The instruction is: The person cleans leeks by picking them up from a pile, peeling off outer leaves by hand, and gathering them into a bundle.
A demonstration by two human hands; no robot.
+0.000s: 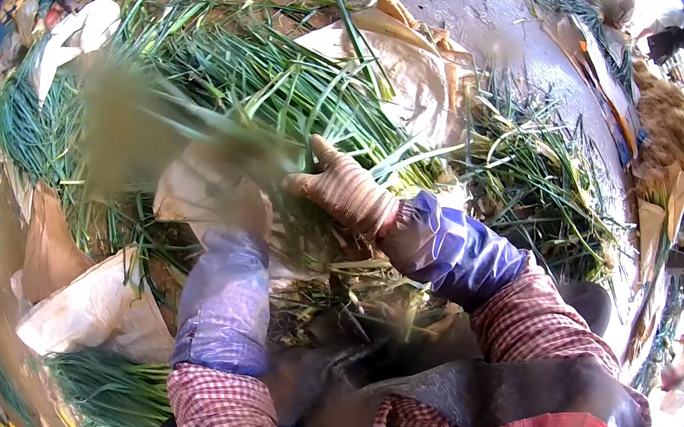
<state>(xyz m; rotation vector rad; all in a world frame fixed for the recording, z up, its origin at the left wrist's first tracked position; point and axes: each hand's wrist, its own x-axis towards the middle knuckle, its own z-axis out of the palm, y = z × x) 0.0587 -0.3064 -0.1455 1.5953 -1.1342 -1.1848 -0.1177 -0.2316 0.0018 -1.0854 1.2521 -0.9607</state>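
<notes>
My left hand (247,202) is smeared by a blurred patch, so its fingers cannot be made out. A blurred bunch of long green leaves (214,131) runs up and left from beside it. My right hand (348,191), in a tan knit work glove, has two fingers stretched apart against the leaves. Its other fingers are hidden. Beyond both hands lies a big heap of green onions (254,74), leaves pointing up and left, pale ends near my right wrist. Both forearms wear purple sleeve covers over checked cloth.
Trimmed leaves and scraps (540,179) are piled at the right. Another bundle of green onions (110,391) lies lower left, beside a pale sheet (91,307). A tan sack (408,58) spreads behind the heap. Dry trimmings (353,298) lie in front of me.
</notes>
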